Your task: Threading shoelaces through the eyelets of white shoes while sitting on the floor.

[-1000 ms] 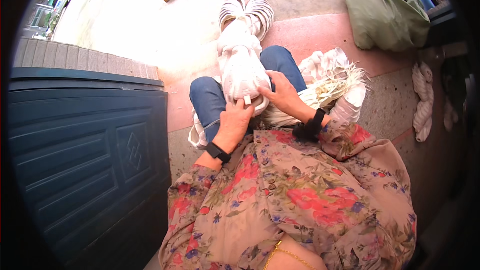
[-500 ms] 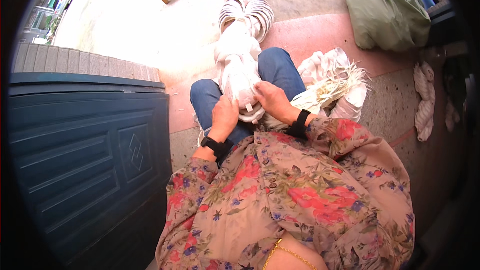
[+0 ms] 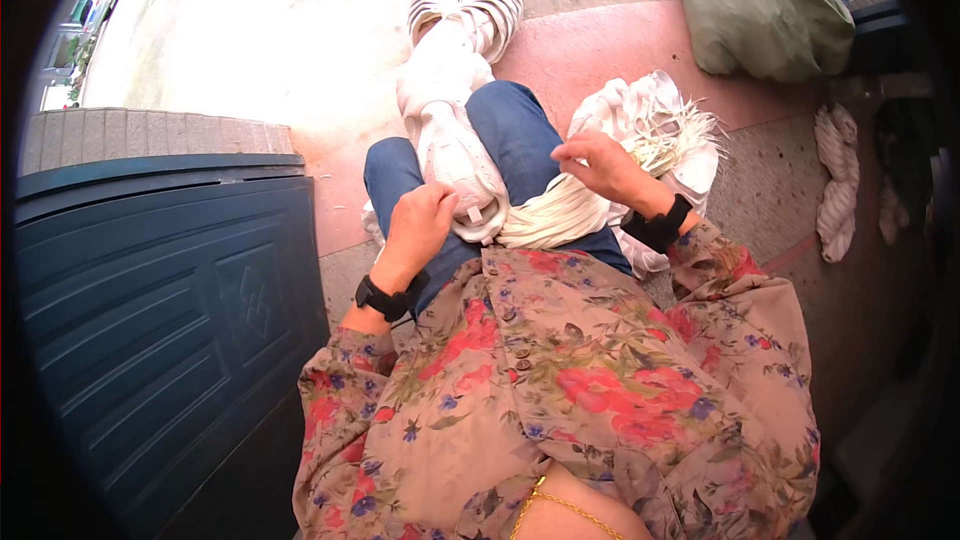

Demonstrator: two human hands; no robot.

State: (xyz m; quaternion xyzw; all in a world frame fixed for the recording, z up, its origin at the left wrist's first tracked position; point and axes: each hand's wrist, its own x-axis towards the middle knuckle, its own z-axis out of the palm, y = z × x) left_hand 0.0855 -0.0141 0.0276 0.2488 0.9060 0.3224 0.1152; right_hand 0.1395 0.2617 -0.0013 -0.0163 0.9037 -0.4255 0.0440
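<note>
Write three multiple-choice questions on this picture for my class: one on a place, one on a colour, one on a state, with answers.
1. Where does the white yarn bundle lie?
A. across the person's lap
B. on the wooden stool
C. on the green sack

2. What colour is the panelled door?
A. red
B. dark teal
C. yellow

3. What is the left hand doing?
A. hanging free
B. resting on the door
C. gripping the end of the bundle

Answers: 1 A, it runs along the blue trousers. 2 B, its panels are dark blue-green. 3 C, its fingers curl on the bundle, while the right hand pinches cream strands.
</note>
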